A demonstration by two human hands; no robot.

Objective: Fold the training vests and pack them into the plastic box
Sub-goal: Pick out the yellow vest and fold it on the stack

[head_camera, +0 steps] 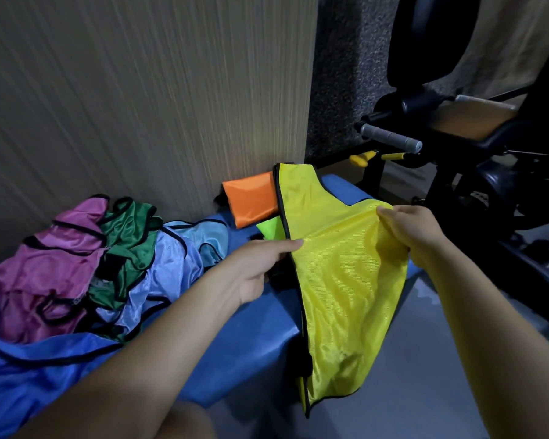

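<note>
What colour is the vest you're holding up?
Yellow vest with black trim, seen in the head view.

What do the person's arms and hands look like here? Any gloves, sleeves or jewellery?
Both forearms are bare as far as the frame shows: no sleeves in view. The left hand and right hand wear no gloves, and no rings, watch or wristbands show. Fingernails look short and plain.

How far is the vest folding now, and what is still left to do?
Done: an orange vest lies folded by the wall. In hand: both hands, left and right, hold the yellow vest. Left: the pink, green and light blue vests lie unfolded. No box is visible.
</note>
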